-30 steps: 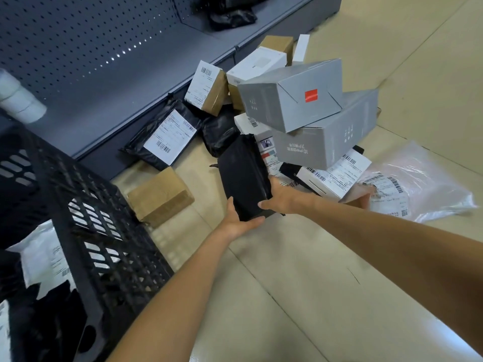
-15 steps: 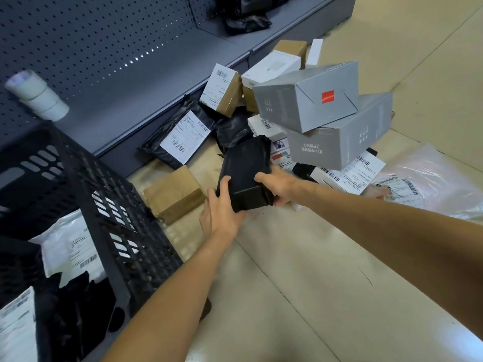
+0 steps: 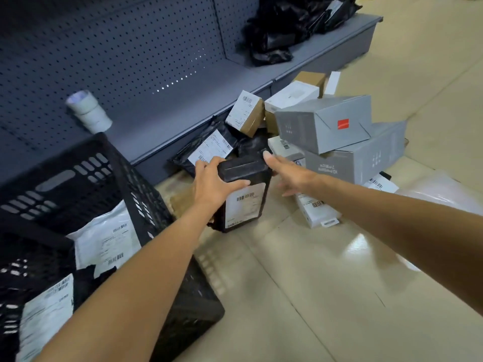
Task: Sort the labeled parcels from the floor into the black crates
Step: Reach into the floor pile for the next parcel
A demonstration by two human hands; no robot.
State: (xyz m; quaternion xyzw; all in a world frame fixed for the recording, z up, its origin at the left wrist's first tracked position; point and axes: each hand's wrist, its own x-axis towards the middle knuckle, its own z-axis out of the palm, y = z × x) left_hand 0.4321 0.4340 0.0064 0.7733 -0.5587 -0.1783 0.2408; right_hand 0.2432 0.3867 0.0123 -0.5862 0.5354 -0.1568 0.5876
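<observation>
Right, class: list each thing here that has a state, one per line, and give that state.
Black parcel: upright, label showing, gripped by left hand.
Right hand: open, fingertips on the parcel's corner.
Black crate: holding labeled parcels.
Grey boxes: stacked, tilted.

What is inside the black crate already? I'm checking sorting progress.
The black crate holds a white labeled mailer bag, another labeled parcel, and black bags between them; anything beneath is covered.

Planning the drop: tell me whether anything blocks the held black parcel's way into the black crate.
Nothing visible does. The left hand grips the black parcel just right of the black crate; only the crate's own wall lies between, and its top is open, with white mailers lying inside.
</observation>
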